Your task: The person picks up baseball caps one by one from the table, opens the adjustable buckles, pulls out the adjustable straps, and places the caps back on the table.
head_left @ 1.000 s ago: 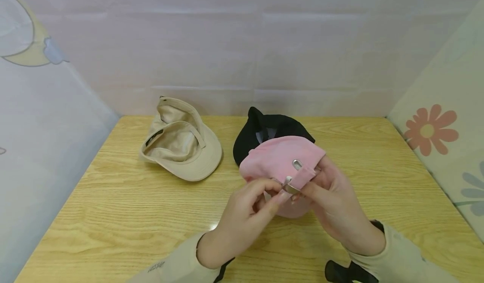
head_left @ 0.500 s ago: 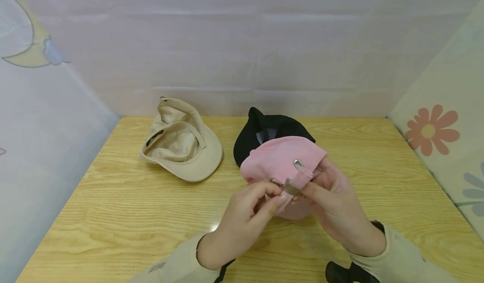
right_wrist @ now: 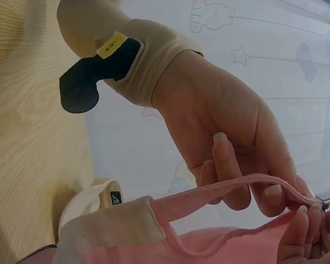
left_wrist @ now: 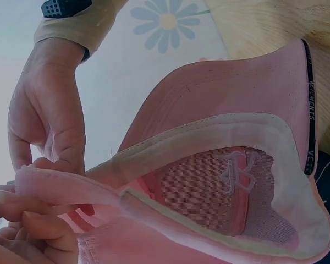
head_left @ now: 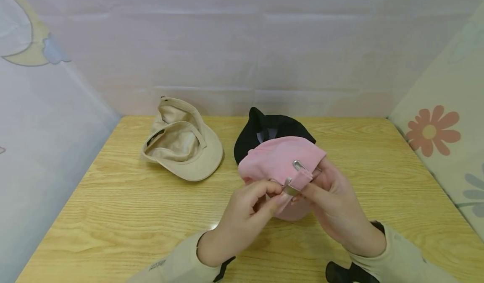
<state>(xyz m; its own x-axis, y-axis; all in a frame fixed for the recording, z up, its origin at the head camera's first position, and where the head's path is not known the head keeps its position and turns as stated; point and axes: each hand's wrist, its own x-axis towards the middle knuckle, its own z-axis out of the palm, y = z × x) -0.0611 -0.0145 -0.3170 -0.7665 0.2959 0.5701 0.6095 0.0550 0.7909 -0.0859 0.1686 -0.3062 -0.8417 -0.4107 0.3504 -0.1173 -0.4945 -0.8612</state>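
Note:
A pink cap is held above the wooden table, its back strap toward me. My left hand pinches the pink strap beside its metal buckle. My right hand grips the cap's back edge and the strap from the other side. In the left wrist view the pink cap's inside shows an embroidered letter, with my right hand behind it. The right wrist view shows my left hand pinching the thin pink strap.
A beige cap lies upside down at the back left of the table. A black cap sits behind the pink one. Patterned cloth walls enclose the table on three sides.
The hands and the strap shifted only slightly; the pinch near the buckle stays the same.

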